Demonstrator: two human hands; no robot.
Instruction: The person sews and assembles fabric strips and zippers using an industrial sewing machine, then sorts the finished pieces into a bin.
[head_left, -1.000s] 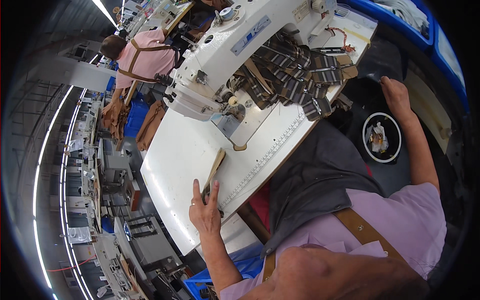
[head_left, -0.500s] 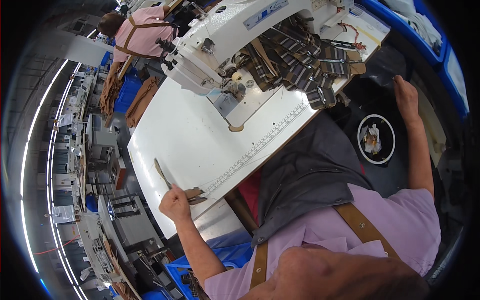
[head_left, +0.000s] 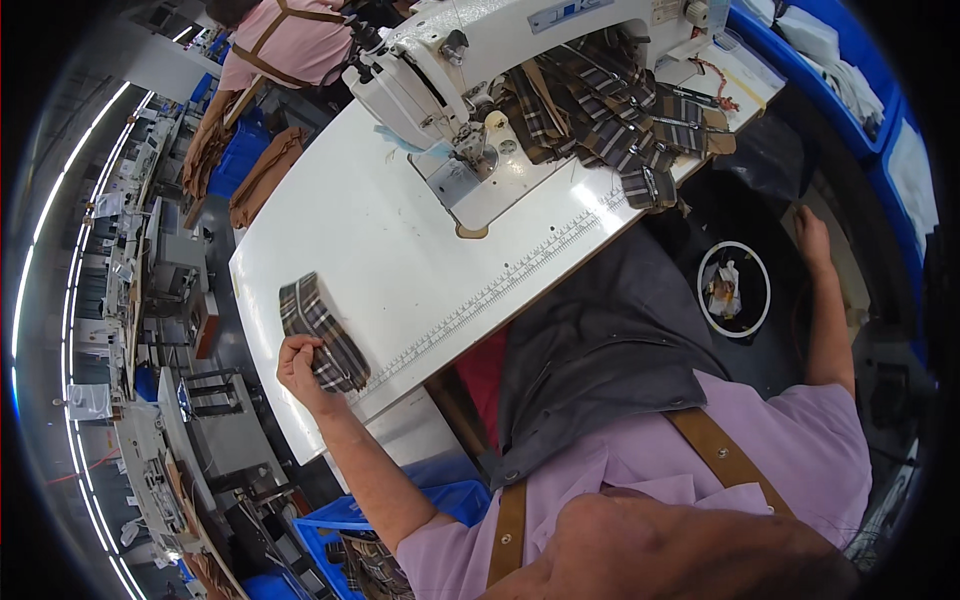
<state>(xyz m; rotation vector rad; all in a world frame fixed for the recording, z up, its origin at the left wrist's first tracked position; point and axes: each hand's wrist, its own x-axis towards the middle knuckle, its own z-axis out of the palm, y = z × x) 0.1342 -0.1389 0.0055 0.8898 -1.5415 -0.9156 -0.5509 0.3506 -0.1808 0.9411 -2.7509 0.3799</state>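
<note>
At the left end of the white sewing table (head_left: 330, 200), my left hand (head_left: 302, 368) pinches the near edge of a plaid fabric piece (head_left: 326, 330). The piece is brown, black and white, with its checked side facing up. My right hand (head_left: 814, 240) is low at the far right, off the table's edge, fingers drawn together; what they hold, if anything, is too small to see. A white industrial sewing machine (head_left: 420, 80) stands across the back of the table. Under its arm, beside the needle area, lies a heap of similar plaid pieces (head_left: 610, 130).
A printed ruler (head_left: 480, 290) runs along the table's front edge. A white-rimmed round opening (head_left: 766, 290) with scraps shows at the right. Blue bins (head_left: 890, 160) stand at the far right, and a blue crate (head_left: 465, 500) with plaid fabric below left. Another person (head_left: 290, 45) sits beyond.
The plaid piece in my left hand has turned from edge-on to checked side up, and that hand has moved slightly left. My right hand has dropped lower in the picture.
</note>
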